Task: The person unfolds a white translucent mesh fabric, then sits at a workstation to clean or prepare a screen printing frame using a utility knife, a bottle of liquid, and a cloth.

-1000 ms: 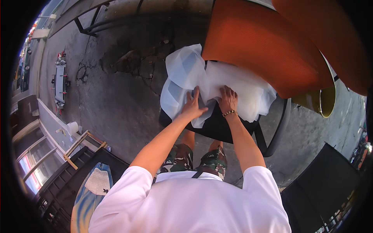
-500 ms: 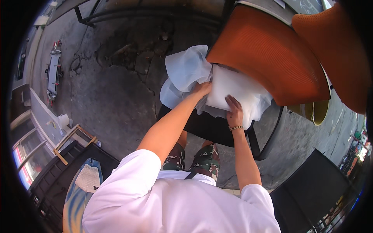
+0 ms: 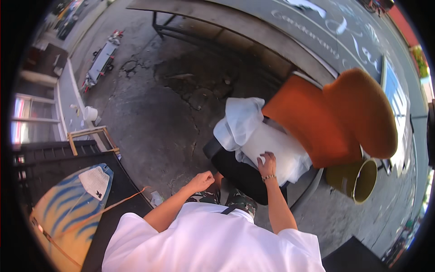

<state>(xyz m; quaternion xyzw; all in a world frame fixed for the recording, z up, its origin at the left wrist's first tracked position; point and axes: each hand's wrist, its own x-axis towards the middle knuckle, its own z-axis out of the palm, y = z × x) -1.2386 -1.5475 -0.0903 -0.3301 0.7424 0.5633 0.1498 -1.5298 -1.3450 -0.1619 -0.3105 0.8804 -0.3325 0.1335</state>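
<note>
We find the white translucent sheeting (image 3: 276,149) heaped on the black seat (image 3: 238,174), its loose bluish folds spilling toward the left side. Half a second ago both hands were on it; now we see only the right hand (image 3: 267,164) there, while the left hand (image 3: 200,181) has come off and drawn back toward the body. The pile looks much as it did, a flat pale stretch with ruffled edges.

Our right arm reaches forward, the hand resting at the near edge of the sheeting, partly open, fingers bent, back of the hand up; whether it pinches a fold we cannot tell. A beaded bracelet (image 3: 269,177) circles that wrist. Our left elbow is bent, and the hand hangs above the camouflage shorts (image 3: 202,196), fingers curled closed, well apart from the sheeting; we see nothing in it, though its inside is hidden.

Just beyond the sheeting stands the orange panel (image 3: 312,122), next to a rounded orange cushion (image 3: 362,113), with the olive bin (image 3: 345,180) below them. The view has turned since that earlier moment, so we now see more of the long table (image 3: 226,22) at the far side and more of the blue-streaked surfboard (image 3: 68,204) on our left.
</note>
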